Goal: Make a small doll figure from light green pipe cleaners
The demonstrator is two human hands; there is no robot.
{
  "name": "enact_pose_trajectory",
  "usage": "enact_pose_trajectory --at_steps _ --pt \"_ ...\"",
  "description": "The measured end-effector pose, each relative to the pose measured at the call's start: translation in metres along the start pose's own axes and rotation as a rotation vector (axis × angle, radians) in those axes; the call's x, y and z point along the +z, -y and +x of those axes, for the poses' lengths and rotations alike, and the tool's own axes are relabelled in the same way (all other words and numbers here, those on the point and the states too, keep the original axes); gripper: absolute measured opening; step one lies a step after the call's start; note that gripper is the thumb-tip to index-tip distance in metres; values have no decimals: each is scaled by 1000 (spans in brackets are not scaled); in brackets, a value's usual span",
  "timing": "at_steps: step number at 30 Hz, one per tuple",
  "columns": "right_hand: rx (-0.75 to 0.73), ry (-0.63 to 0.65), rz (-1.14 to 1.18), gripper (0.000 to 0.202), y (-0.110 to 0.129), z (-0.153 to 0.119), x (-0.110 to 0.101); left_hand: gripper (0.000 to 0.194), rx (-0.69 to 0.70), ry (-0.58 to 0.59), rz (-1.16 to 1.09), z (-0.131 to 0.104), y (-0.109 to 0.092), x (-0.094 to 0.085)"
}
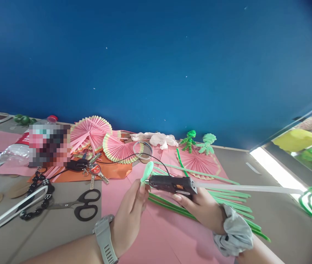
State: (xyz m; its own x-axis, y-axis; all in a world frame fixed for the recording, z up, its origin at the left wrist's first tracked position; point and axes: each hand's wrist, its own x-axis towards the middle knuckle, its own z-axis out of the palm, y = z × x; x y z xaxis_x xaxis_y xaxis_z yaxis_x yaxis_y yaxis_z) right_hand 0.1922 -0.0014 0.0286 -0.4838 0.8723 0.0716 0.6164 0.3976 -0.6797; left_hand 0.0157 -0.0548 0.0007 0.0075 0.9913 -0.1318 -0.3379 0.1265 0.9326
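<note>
Between the thumb and fingers of my left hand [131,211] is a light green pipe cleaner [147,171], bent into a narrow loop that points up. My right hand [200,209] grips a black hot glue gun [174,184] with a long white glue stick [244,188] sticking out of its back. The gun's nozzle meets the base of the loop; whether it touches I cannot tell. Beneath my hands, several green pipe cleaners [233,201] lie across pink paper [156,238].
Black scissors [87,205], keys [98,172] and a black bead bracelet [35,205] lie at left. Behind are pleated paper fans [91,134], a plastic bottle [15,152] and two green pipe-cleaner figures [190,141]. A blue panel [156,66] rises at the back.
</note>
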Motion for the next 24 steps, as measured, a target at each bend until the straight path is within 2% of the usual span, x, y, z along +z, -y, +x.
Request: enact_pose_trajectory --at_steps 7,18,24 --pt "2 143 -50 37 8 2 -10 23 -54 -20 -14 1 6 -1" --pt "-51 86 -73 31 11 3 -9 26 -33 -95 124 1 13 -7" --pt "-27 49 -87 35 2 0 -3 26 -5 -128 181 1 10 -6"
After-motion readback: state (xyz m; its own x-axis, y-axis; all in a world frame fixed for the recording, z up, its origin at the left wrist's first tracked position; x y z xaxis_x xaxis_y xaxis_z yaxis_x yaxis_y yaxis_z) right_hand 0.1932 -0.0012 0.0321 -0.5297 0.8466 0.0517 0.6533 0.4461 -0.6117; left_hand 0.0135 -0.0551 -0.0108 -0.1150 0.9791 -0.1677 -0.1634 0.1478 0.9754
